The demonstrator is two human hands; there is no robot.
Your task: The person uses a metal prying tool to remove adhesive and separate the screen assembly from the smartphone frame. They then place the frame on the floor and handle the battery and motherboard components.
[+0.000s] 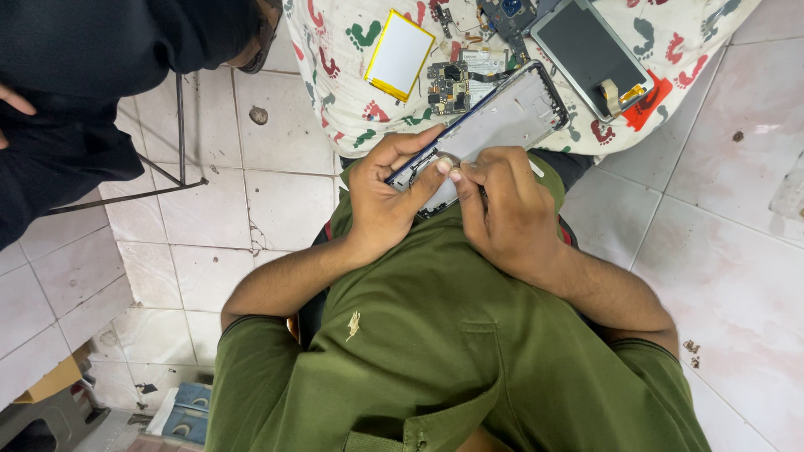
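We hold the phone frame over our lap, its far end above the cloth. Left hand curls closed around its near edge, thumb on top. Right hand, fingers bent, pinches the same end; wrists angled inward.

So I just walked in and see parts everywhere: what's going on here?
A person in a green shirt is holding an opened phone frame at chest height with both hands. The left hand grips its lower end, and the right hand presses its thumb onto the same end. Just beyond, on a footprint-patterned cloth, lie a flat battery, a circuit board and a dark screen panel. Another person in dark clothes is at the upper left.
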